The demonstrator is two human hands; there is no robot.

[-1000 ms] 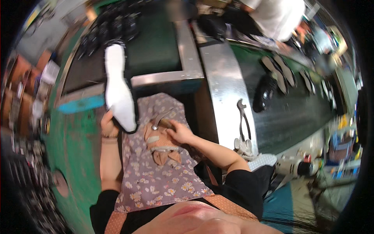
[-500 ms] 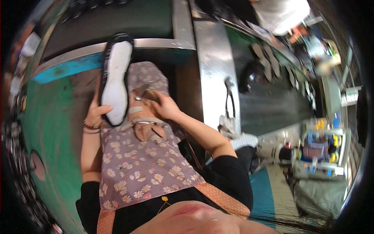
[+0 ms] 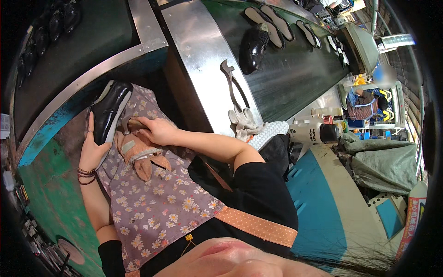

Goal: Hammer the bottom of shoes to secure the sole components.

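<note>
My left hand (image 3: 96, 143) grips a black leather shoe (image 3: 114, 108) from its left side. The shoe stands on its side over my lap, with its shiny upper and pale sole edge showing. Close to the sole edge, my right hand (image 3: 159, 131) is closed around a small hand tool (image 3: 134, 124) with a brownish handle and a curved metal end. Its exact kind is hard to make out, and my fingers cover part of it. Below both hands lies my flowered apron (image 3: 161, 198), with an orange-pink pocket (image 3: 131, 147) on it.
On the metal ledge (image 3: 194, 37) to the right lie pincers (image 3: 233, 85) and light work gloves (image 3: 247, 122). A black shoe (image 3: 254, 48) and several insole-like pieces (image 3: 277, 21) rest on the green belt beyond. A white bottle (image 3: 309, 133) stands further right. Dark shoes (image 3: 55, 23) sit at the far left.
My left hand has turned the shoe over, from its white bottom facing up to its black upper showing. The view has swung to the right. My right hand still holds the tool.
</note>
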